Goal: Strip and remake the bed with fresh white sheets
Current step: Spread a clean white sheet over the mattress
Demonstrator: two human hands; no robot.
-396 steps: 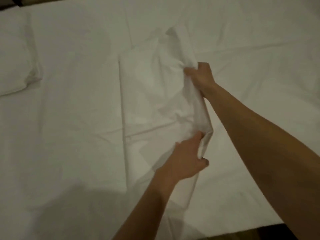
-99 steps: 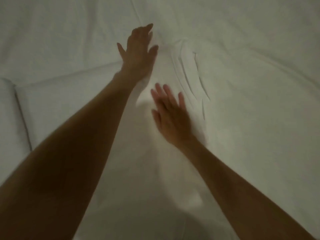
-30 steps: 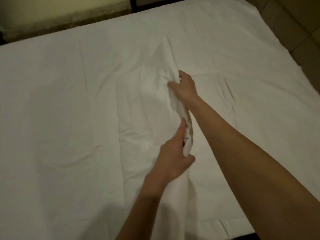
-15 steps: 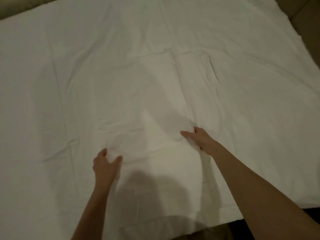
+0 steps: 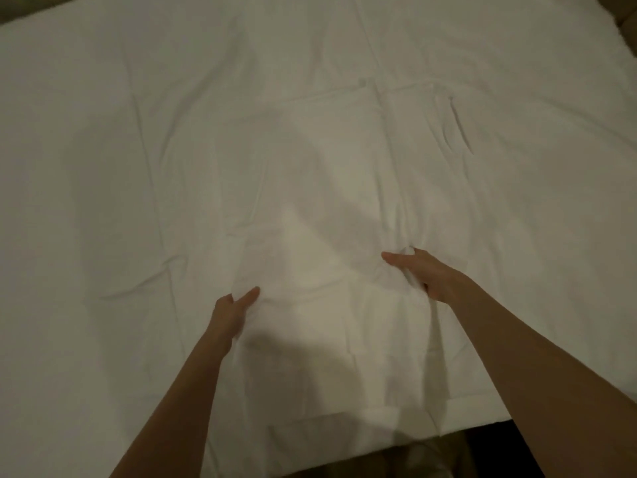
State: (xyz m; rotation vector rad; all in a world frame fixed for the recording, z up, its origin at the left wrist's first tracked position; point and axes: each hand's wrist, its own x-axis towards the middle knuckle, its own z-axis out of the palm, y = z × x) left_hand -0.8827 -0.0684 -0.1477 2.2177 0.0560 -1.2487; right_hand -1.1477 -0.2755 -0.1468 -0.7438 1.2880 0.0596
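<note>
A folded white sheet (image 5: 327,208) lies in a rectangular panel on the middle of the bed, over a white base sheet (image 5: 103,167) that covers the whole mattress. My left hand (image 5: 231,313) pinches the folded sheet's left edge between thumb and fingers. My right hand (image 5: 425,274) grips a bunched ridge of its right edge, with cloth rising between thumb and fingers. Both hands are near the bed's front edge, about a forearm's length apart. The fold's near end hangs over the mattress edge.
The bed's front edge (image 5: 517,420) runs along the bottom right, with dark floor (image 5: 489,453) below it. A strip of brownish floor shows at the top right corner (image 5: 624,12). Creases (image 5: 458,129) mark the sheet right of centre.
My hands, close together on one bunched edge a second ago, have spread apart to the fold's two sides. The sheet lies flatter and wider.
</note>
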